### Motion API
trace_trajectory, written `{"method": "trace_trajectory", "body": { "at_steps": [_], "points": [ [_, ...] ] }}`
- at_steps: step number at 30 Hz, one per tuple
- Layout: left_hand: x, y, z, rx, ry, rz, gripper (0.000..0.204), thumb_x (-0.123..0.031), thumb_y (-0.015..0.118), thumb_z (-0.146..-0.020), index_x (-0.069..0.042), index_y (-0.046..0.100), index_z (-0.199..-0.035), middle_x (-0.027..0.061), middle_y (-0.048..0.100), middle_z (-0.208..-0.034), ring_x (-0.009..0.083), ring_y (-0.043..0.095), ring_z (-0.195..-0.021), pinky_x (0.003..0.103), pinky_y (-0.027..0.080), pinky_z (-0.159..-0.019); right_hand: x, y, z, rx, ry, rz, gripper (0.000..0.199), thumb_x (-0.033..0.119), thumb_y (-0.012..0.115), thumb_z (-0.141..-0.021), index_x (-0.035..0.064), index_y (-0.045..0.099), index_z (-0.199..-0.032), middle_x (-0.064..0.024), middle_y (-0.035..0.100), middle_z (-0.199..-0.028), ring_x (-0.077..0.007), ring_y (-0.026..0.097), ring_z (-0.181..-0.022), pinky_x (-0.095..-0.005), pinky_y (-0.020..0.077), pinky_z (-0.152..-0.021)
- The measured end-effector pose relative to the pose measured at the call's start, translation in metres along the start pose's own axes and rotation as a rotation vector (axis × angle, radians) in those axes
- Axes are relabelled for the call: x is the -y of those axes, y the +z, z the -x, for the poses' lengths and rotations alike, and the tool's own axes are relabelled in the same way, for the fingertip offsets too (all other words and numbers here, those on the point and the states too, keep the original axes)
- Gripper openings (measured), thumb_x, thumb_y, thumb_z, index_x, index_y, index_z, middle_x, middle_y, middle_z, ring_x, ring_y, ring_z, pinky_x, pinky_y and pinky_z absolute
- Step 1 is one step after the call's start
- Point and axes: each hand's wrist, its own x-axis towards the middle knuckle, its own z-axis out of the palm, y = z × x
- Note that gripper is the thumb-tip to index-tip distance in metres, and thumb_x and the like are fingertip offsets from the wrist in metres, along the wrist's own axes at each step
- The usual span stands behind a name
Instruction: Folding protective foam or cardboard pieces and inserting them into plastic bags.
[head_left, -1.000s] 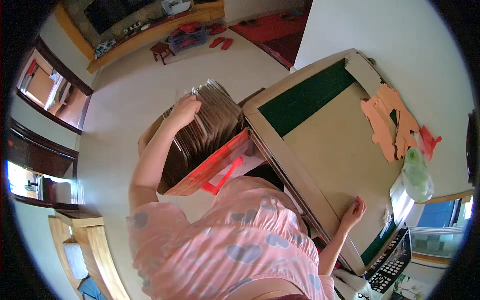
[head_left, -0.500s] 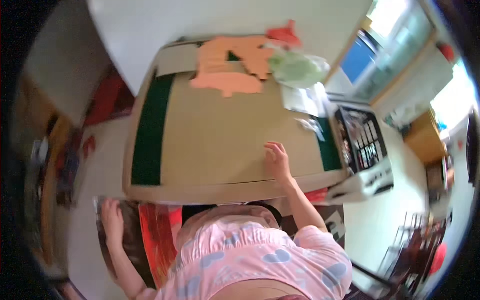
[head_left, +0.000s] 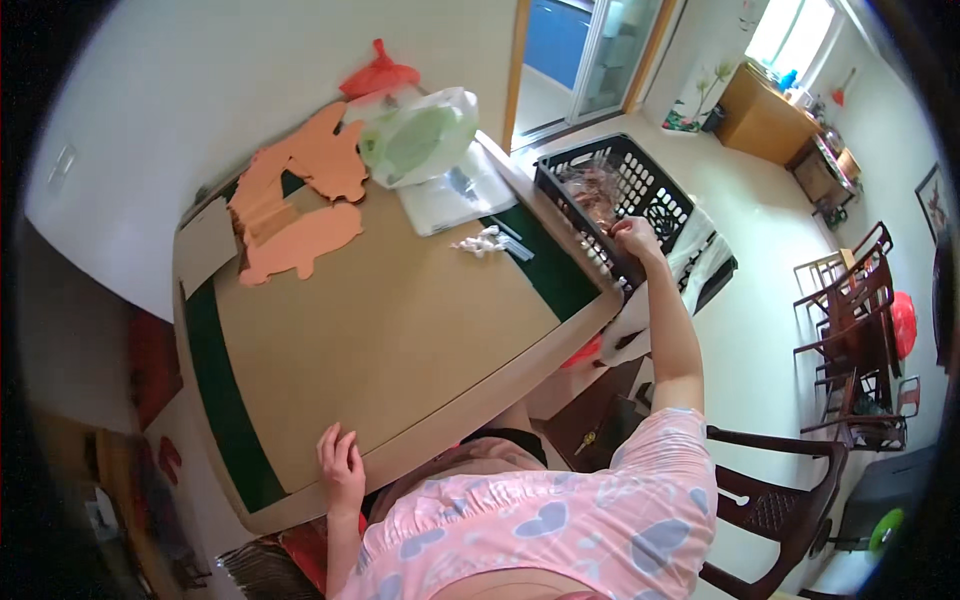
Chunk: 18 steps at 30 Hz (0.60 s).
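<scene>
My right hand [head_left: 636, 236] reaches to the black plastic basket [head_left: 655, 160] off the table's right side. Its fingers curl down at the basket's near end, and their tips are hidden. Inside the basket, next to the hand, lie brown things in clear wrapping [head_left: 592, 190]. My left hand [head_left: 341, 456] rests at the table's near edge, fingers stretched out and holding nothing. Flat orange animal-shaped cut-outs [head_left: 305, 240] lie overlapping at the table's far left. Small white pieces [head_left: 480, 241] sit near the right side, beside clear thin strips [head_left: 512, 243].
Brown board [head_left: 390, 330] covers most of the green-topped table [head_left: 225, 400]. Toward the back are a green-and-clear plastic bag [head_left: 425, 135], clear plastic sheets [head_left: 465, 190] and a red bag [head_left: 380, 75]. A dark wooden chair [head_left: 775, 500] stands at my right.
My view has turned right. My right hand has gone from over the board to the basket. My left hand has come up from beside the table onto its edge.
</scene>
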Motion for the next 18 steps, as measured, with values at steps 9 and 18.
{"method": "trace_trajectory", "body": {
  "at_steps": [9, 18],
  "points": [
    [0.013, 0.021, -0.003, -0.079, 0.001, -0.03, 0.03, 0.007, 0.057, -0.078, -0.003, 0.063, -0.106, 0.0152, 0.058, -0.121, 0.0349, 0.052, -0.113, 0.045, 0.044, -0.096, -0.054, 0.045, -0.054, 0.306, 0.179, 0.249, 0.025, 0.013, 0.063, -0.075, -0.0005, 0.072, -0.094, -0.0096, 0.066, -0.073, -0.0226, 0.06, -0.058, -0.0362, 0.0468, -0.053],
    [0.01, 0.022, -0.004, -0.082, 0.0, -0.032, 0.031, 0.007, 0.055, -0.079, -0.002, 0.063, -0.107, 0.0156, 0.058, -0.121, 0.035, 0.052, -0.114, 0.045, 0.043, -0.096, -0.012, -0.004, -0.022, -0.02, 0.166, 0.587, 0.028, 0.015, 0.053, -0.086, -0.004, 0.069, -0.1, -0.0257, 0.065, -0.108, -0.0382, 0.064, -0.102, -0.0462, 0.0512, -0.087]
  ]
}}
